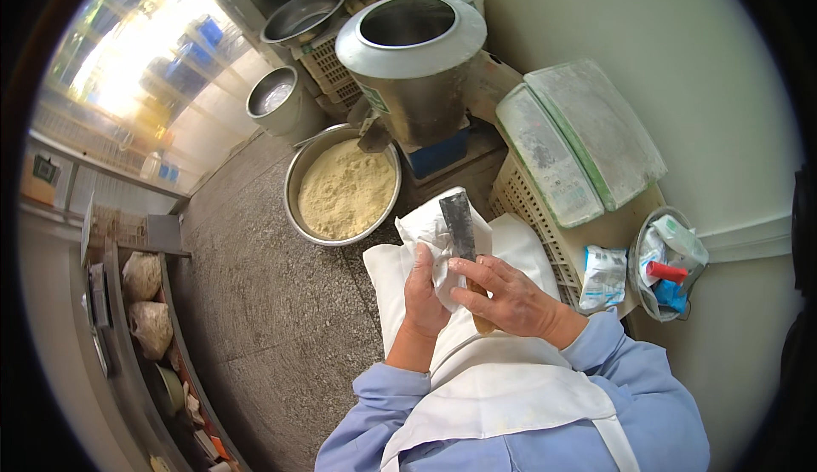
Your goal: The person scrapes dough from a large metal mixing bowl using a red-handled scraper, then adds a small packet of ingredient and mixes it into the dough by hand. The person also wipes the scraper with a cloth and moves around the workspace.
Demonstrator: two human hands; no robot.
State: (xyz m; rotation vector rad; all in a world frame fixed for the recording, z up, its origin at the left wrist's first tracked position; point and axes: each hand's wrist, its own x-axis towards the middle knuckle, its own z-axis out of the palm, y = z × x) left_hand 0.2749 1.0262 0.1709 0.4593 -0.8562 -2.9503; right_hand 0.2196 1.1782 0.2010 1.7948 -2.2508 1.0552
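My left hand (424,303) grips a crumpled white bag or cloth (424,223) in front of my apron (485,395); which material it is I cannot tell. In my right hand (517,296) is a flat-bladed knife or scraper (457,220) with a dark, worn blade and a wooden handle (483,326). The blade lies over the white material, pointing away from me. The right fingers lie across the tool near where blade and handle join, close to the left fingers. Beyond my hands, a round metal basin (291,207) of pale yellow meal (348,188) sits on the floor.
Beyond the basin rises a metal hopper machine (408,95). A bucket (281,111) and a wide metal bowl (306,15) stand farther left. On my right, covered containers (577,140) rest above a plastic crate (523,207), near a packet (603,277) and a basket (638,287). Shelves (118,319) line the left.
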